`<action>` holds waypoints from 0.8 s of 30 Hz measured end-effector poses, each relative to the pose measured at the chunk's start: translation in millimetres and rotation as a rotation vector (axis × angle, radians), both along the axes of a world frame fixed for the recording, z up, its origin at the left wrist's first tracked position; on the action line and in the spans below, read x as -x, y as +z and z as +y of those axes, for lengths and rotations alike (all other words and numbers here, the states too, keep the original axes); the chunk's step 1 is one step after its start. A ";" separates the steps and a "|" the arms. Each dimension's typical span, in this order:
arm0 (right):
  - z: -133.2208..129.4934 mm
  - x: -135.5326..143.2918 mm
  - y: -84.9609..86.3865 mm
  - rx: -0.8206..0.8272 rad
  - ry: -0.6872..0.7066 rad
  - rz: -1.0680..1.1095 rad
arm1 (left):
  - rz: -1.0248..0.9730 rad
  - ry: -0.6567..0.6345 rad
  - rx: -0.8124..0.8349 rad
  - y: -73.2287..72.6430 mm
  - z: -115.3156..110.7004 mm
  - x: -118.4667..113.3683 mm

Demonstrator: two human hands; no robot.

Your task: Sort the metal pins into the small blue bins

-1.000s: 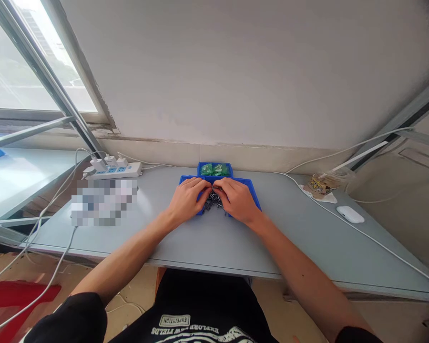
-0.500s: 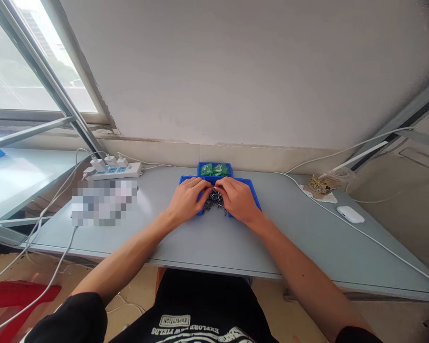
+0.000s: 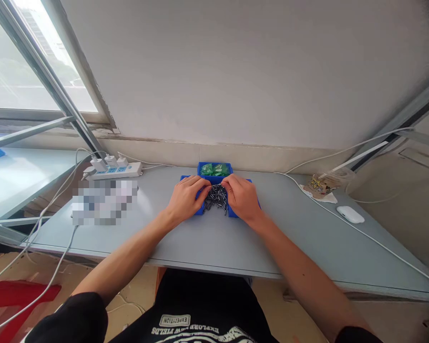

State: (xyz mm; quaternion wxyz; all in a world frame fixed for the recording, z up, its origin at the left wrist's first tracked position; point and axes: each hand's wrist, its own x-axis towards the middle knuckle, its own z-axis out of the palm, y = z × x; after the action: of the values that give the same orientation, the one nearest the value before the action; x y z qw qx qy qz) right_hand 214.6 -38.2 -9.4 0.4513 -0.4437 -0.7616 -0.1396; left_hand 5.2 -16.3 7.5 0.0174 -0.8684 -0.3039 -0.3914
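the left hand (image 3: 188, 197) and the right hand (image 3: 241, 197) are over the table (image 3: 214, 243), facing each other with a small gap between their fingertips. the little dark metal pieces (image 3: 217, 197) lie in a heap right under that gap. most of the heap is just below the fingertips, between the two thumbs, and some bits poke out toward the person. the heap is nearer to the person than the tips are.

on each hand, the thumb and the pointing finger bend in so their tips are close to each other. a tiny light bit shows by the right fingertips, but it is too small to tell which fingers hold it. i cannot tell if the left fingers are squeezed on a piece or just near one.

blue plastic shows on both sides of the heap: a blue bin (image 3: 199, 209) by the left hand and another blue box (image 3: 233, 211) by the right hand. the hands cover much of both. past the fingers, near the wall (image 3: 243, 71), a small blue tray (image 3: 230, 170) has green packets (image 3: 214, 169) in it.

far off to the left is a white power strip (image 3: 119, 172) with plugs in it. far off to the right lies a small white case (image 3: 350, 214), near a white cord (image 3: 325, 207).
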 end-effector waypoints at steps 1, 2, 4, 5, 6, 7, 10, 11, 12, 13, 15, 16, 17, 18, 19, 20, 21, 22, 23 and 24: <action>0.1 -0.7 -0.2 -0.006 -0.012 0.024 | -0.003 -0.002 -0.001 0.2 0.0 0.3; 0.3 -1.6 -0.2 -0.013 -0.028 0.053 | -0.006 -0.003 -0.001 0.4 0.1 0.6; 0.4 -4.2 0.4 -0.032 -0.068 0.129 | -0.009 -0.008 0.000 0.3 0.6 0.9; 0.4 -5.9 1.1 -0.045 -0.087 0.178 | -0.006 -0.015 -0.001 0.0 0.8 0.8; 0.5 -7.6 2.0 -0.061 -0.104 0.237 | 0.003 -0.026 -0.002 -0.4 0.8 0.4; 0.6 -9.5 3.1 -0.081 -0.117 0.304 | 0.018 -0.039 -0.007 -1.1 0.7 -0.4; 1.3 -14.6 7.1 -0.152 -0.144 0.516 | 0.102 -0.068 -0.038 -4.1 -1.3 -4.8; 1.7 -15.9 8.5 -0.170 -0.153 0.563 | 0.138 -0.070 -0.054 -5.5 -2.3 -6.8; 2.1 -17.0 9.9 -0.180 -0.165 0.588 | 0.173 -0.070 -0.073 -7.0 -3.4 -8.8; 2.4 -17.7 11.3 -0.185 -0.175 0.594 | 0.209 -0.067 -0.089 -8.8 -4.4 -10.7; 2.6 -18.0 13.7 -0.185 -0.185 0.573 | 0.286 -0.065 -0.109 -12.9 -6.2 -14.3; 2.4 -17.5 14.5 -0.183 -0.181 0.559 | 0.322 -0.066 -0.113 -15.1 -7.0 -16.0; 2.0 -16.6 15.0 -0.180 -0.174 0.546 | 0.356 -0.069 -0.117 -17.5 -7.9 -17.7; 1.5 -15.5 15.3 -0.175 -0.162 0.532 | 0.386 -0.069 -0.120 -19.9 -8.8 -19.3; 0.8 -14.0 15.2 -0.165 -0.147 0.515 | 0.412 -0.064 -0.122 -22.4 -9.8 -21.0; -0.2 -12.4 14.9 -0.152 -0.132 0.492 | 0.437 -0.051 -0.124 -24.8 -10.8 -22.6; -1.2 -10.7 14.3 -0.139 -0.119 0.465 | 0.462 -0.033 -0.125 -27.3 -11.8 -24.2; -2.3 -9.0 13.6 -0.129 -0.109 0.433 | 0.485 -0.014 -0.127 -29.7 -12.6 -25.7; -3.5 -7.3 12.8 -0.120 -0.101 0.400 | 0.506 0.006 -0.133 -32.1 -13.2 -26.9; -4.6 -5.7 12.0 -0.112 -0.098 0.368 | 0.523 0.025 -0.141 -34.3 -13.7 -27.9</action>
State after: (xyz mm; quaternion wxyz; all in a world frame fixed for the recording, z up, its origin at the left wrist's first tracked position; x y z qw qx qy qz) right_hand 220.3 -42.9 2.6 0.5995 -0.4725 -0.6348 -0.1202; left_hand 33.0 -29.9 -26.8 0.1607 -0.9328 -0.2718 -0.1736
